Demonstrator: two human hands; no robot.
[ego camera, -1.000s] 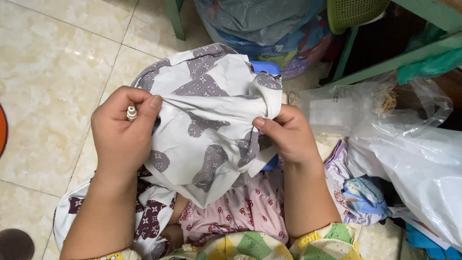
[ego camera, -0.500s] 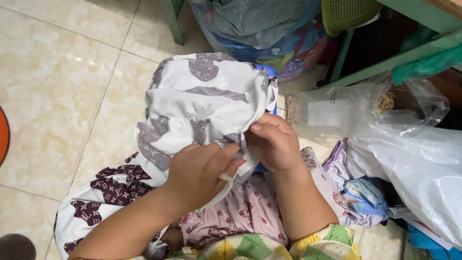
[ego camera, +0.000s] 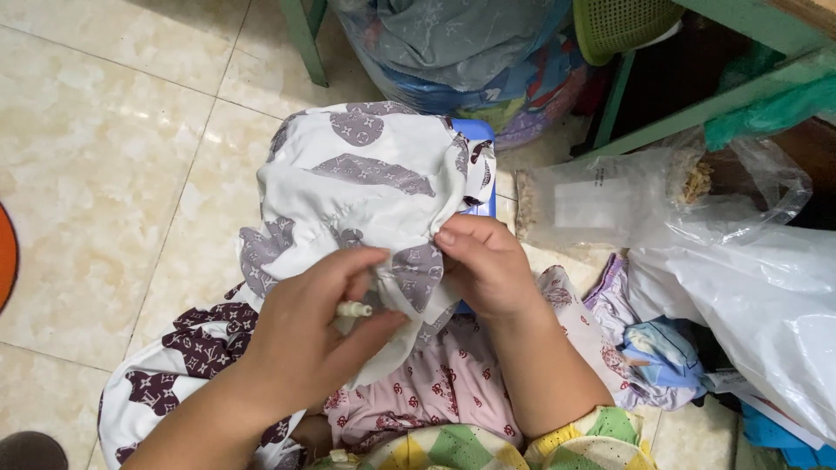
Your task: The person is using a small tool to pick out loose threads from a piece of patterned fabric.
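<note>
A white garment with grey and maroon patches point(ego camera: 366, 187) is draped over a blue object point(ego camera: 477, 130) in front of me. My left hand point(ego camera: 309, 335) pinches its lower fold and also holds a small white cylindrical piece point(ego camera: 353, 308) between its fingers. My right hand point(ego camera: 488, 261) grips the same fold just to the right, thumb on top. The two hands nearly touch. The garment's tail trails down to the lower left over my lap.
A pink patterned cloth point(ego camera: 435, 392) lies under my forearms. Clear plastic bags point(ego camera: 662, 196) and a white bag point(ego camera: 766, 313) crowd the right. A bundle of fabric point(ego camera: 470, 52) and green furniture legs point(ego camera: 305, 39) stand at the back. Beige tiled floor point(ego camera: 104, 174) spreads to the left.
My left hand has moved from the garment's left edge rightward to meet my right hand at the lower fold. The cloth has settled lower over the blue object.
</note>
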